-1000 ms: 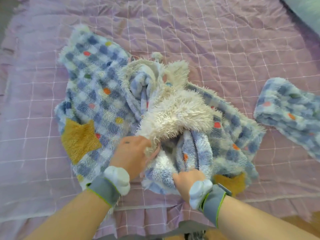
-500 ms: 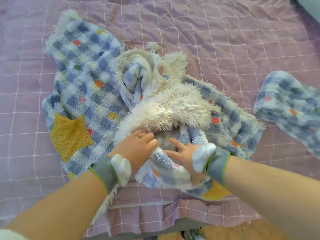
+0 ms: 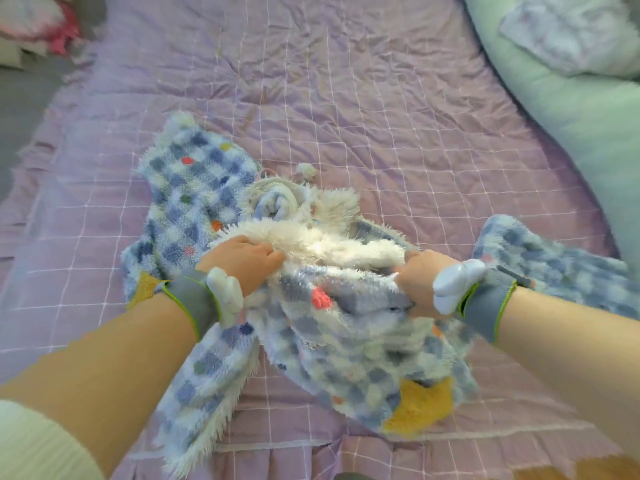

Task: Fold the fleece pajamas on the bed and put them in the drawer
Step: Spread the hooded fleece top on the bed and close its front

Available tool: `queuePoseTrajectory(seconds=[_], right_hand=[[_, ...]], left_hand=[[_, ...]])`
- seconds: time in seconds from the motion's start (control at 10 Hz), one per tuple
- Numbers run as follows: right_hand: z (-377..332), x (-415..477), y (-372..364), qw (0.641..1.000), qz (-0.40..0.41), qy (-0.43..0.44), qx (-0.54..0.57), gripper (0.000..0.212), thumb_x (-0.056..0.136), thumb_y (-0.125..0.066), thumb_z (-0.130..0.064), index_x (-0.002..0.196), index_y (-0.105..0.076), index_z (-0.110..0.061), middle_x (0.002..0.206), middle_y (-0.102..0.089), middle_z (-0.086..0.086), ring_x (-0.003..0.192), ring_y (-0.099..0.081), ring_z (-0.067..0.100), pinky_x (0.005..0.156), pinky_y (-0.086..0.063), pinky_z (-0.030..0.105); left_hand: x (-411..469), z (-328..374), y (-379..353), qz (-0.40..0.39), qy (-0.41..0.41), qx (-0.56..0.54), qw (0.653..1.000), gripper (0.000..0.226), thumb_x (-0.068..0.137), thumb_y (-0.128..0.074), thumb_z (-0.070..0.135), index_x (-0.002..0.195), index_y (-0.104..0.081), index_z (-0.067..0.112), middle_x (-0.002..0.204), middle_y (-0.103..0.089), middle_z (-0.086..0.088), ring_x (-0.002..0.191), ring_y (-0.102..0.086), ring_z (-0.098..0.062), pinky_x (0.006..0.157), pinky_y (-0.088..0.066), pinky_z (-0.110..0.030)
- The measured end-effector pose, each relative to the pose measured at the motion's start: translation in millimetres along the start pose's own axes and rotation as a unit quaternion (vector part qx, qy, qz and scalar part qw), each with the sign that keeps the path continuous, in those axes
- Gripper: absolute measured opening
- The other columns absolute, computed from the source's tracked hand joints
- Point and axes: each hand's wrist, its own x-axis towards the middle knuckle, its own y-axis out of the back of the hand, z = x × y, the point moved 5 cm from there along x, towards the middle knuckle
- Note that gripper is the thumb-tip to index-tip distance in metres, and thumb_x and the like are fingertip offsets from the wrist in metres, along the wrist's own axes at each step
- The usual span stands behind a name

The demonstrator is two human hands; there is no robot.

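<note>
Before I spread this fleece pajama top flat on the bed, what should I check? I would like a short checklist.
1. Left hand grip on pajama top: ok, it clutches the white lining.
2. Right hand grip: ok, fabric bunched in it.
3. Top lying flat: not ok, crumpled.
4. Second fleece piece apart from top: cannot tell, the wrist hides the gap.
5. Drawer in view: not ok.

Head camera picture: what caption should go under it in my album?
The left hand and right hand grip the crumpled fleece pajama top on the purple bedspread.
</note>
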Motion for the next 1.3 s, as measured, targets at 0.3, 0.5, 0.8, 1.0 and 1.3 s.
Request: queuePoseTrajectory(seconds=[0.3, 0.5, 0.8, 1.0, 1.3], right_hand=[[22, -154, 159, 0.951, 0.097, -0.053, 0.288, 0.040, 0.079, -0.068, -0.044, 0.054, -0.053, -0.016, 0.052, -0.047, -0.003, 0.044, -0.048, 0.013, 0.042, -0.036, 0.019], [-10, -209, 216, 0.973, 0.121, -0.022, 0.196, 0.038, 0.077, -0.070, -0.036, 0.053, -0.050, -0.014, 0.056, -0.051, 0.000, 0.051, -0.046, 0.017, 0.044, -0.035, 0.019], [-21, -286, 330, 0.897, 0.424, -0.049, 0.113, 0.039, 0.089, -0.050, -0.019, 0.056, -0.031, -0.014, 0.059, -0.032, -0.001, 0.063, -0.037, 0.020, 0.048, -0.028, 0.023], [-29, -378, 402, 0.842, 0.536, -0.039, 0.056, 0.010, 0.091, -0.053, -0.024, 0.090, -0.047, -0.017, 0.088, -0.051, 0.006, 0.079, -0.046, 0.022, 0.071, -0.037, 0.032], [-21, -496, 451, 0.820, 0.564, -0.081, 0.057, 0.024, 0.086, -0.060, -0.035, 0.072, -0.053, -0.016, 0.068, -0.051, -0.001, 0.076, -0.050, 0.021, 0.069, -0.040, 0.029]], left_hand=[[-82, -100, 201, 0.222, 0.189, 0.047, 0.955, 0.037, 0.085, -0.046, 0.013, 0.121, -0.049, 0.018, 0.122, -0.058, 0.001, 0.115, -0.055, -0.022, 0.102, -0.032, -0.032], [-138, -144, 257, 0.259, 0.259, 0.053, 0.929, 0.016, 0.088, -0.049, 0.018, 0.101, -0.055, 0.024, 0.105, -0.067, 0.002, 0.105, -0.059, -0.024, 0.100, -0.033, -0.033], [-273, -197, 339, 0.315, 0.356, 0.019, 0.879, 0.013, 0.092, -0.043, 0.009, 0.099, -0.052, 0.015, 0.098, -0.065, -0.008, 0.093, -0.063, -0.029, 0.075, -0.049, -0.037], [-379, -216, 441, 0.386, 0.414, 0.034, 0.824, 0.018, 0.093, -0.039, 0.010, 0.105, -0.052, 0.013, 0.105, -0.063, -0.011, 0.099, -0.060, -0.031, 0.083, -0.049, -0.038], [-470, -199, 542, 0.526, 0.430, 0.110, 0.725, 0.020, 0.097, -0.041, 0.011, 0.113, -0.052, 0.007, 0.109, -0.060, -0.018, 0.105, -0.057, -0.036, 0.089, -0.047, -0.041]])
